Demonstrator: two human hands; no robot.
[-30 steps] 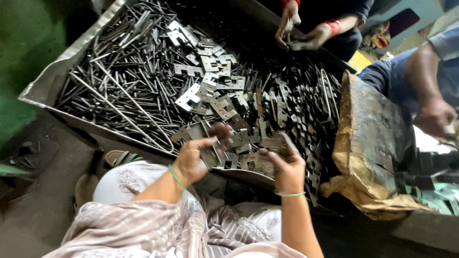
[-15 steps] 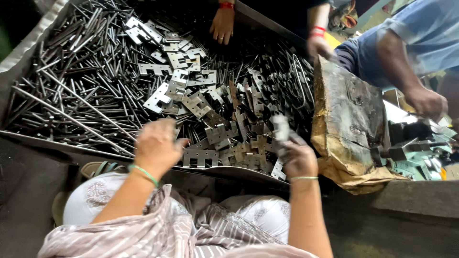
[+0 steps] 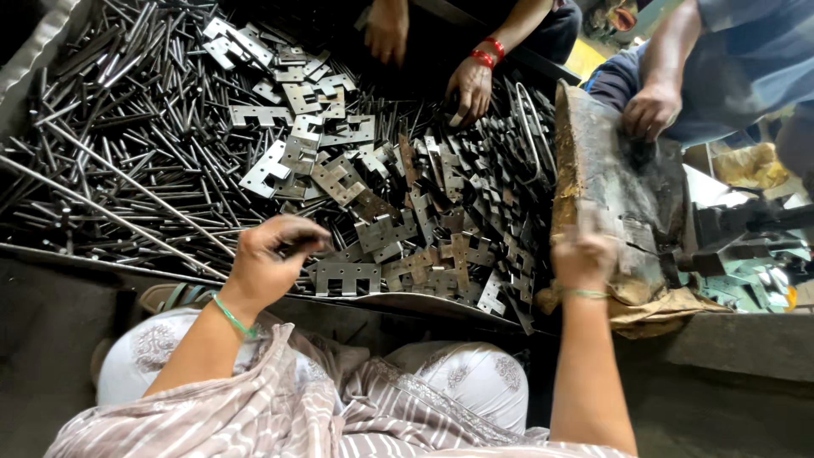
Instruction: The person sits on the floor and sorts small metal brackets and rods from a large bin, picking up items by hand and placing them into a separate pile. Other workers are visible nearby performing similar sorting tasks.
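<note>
Two hands [image 3: 270,259] over flat-lying hinge plates [image 3: 346,276]

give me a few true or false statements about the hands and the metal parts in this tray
1. The left hand is over the flat plates at the tray's near edge. True.
2. The rods lie mostly on the tray's right side. False: they fill the left side.
3. The right hand is close to the sack. True.
4. No other hands reach into the tray. False: a hand with a red band rests on the parts at the far side.
</note>
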